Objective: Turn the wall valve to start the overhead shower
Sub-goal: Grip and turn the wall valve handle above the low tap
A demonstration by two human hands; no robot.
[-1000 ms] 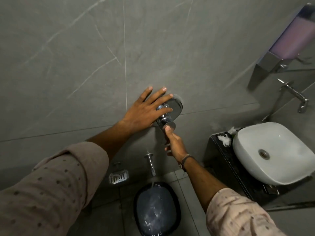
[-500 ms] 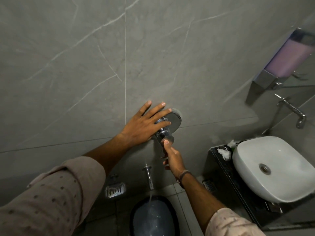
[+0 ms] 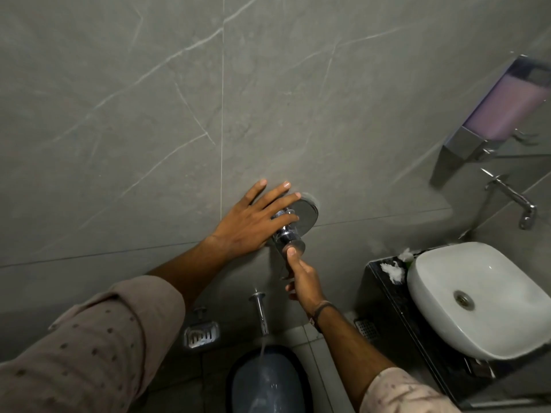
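Note:
A chrome wall valve (image 3: 305, 211) with a round plate and a protruding knob sits on the grey tiled wall. My left hand (image 3: 253, 220) lies flat on the wall beside it, fingers spread, fingertips over the knob's base. From below, my right hand (image 3: 301, 277) grips the valve's handle, thumb pressed on the knob's end. Below the valve, a chrome spout (image 3: 260, 312) pours a stream of water into a dark blue bucket (image 3: 268, 383). The overhead shower is out of view.
A white basin (image 3: 477, 299) rests on a black counter (image 3: 384, 296) at the right, with a wall tap (image 3: 512, 198) and a soap dispenser (image 3: 501, 111) above it. A metal soap dish (image 3: 201, 335) hangs low on the wall. A floor drain (image 3: 366, 327) lies near the counter.
The view has tilted upward, so everything sits lower in frame. Both hands stay on the valve and water keeps running from the spout.

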